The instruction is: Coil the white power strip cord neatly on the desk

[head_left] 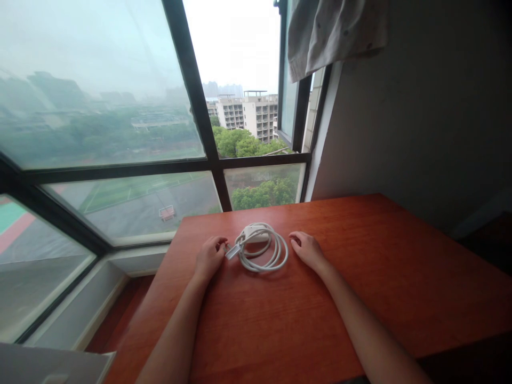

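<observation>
A coiled white cable point(267, 250) with a small white plug block lies near the far edge of a reddish-brown wooden table point(360, 277). My left hand point(208, 257) rests on the table just left of the coil, fingers curled, its fingertips pinching the silvery connector point(232, 250) at the cable's end. My right hand point(306, 248) lies on the table just right of the coil, fingers loosely bent, holding nothing and not touching the cable.
A large dark-framed window point(200, 106) runs behind and to the left of the table, with a sill gap below it. A grey wall stands at the right. A pale cloth point(336, 32) hangs at the top right.
</observation>
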Action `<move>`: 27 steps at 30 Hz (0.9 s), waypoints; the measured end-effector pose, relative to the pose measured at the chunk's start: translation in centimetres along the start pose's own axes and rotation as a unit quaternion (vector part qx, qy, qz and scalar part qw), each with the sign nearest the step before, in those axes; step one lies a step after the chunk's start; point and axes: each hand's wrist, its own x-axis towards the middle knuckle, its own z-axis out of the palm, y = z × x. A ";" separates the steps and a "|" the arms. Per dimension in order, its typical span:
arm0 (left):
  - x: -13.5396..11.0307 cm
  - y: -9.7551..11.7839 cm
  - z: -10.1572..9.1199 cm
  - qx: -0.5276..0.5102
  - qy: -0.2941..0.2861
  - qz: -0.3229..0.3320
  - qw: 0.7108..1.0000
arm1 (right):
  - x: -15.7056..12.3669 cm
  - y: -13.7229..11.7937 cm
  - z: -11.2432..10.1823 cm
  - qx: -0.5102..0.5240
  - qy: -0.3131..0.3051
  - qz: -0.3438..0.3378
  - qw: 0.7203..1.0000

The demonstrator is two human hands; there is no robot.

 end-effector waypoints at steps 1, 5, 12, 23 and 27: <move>0.0 0.0 0.0 -0.001 0.000 0.001 1.000 | 0.0 0.0 0.0 -0.001 0.000 0.000 1.000; 0.0 0.0 0.0 -0.002 0.000 -0.001 1.000 | 0.0 -0.1 -0.1 0.002 0.002 -0.001 1.000; 0.0 0.2 -0.2 -0.004 -0.002 0.000 1.000 | -0.1 -0.3 -0.2 0.002 0.004 -0.005 1.000; 0.0 0.1 -0.1 0.002 -0.003 -0.002 1.000 | -0.1 -0.3 -0.2 -0.001 0.006 -0.006 1.000; -0.1 0.1 -0.2 0.000 -0.002 -0.003 1.000 | -0.1 -0.3 -0.2 -0.009 0.003 -0.006 1.000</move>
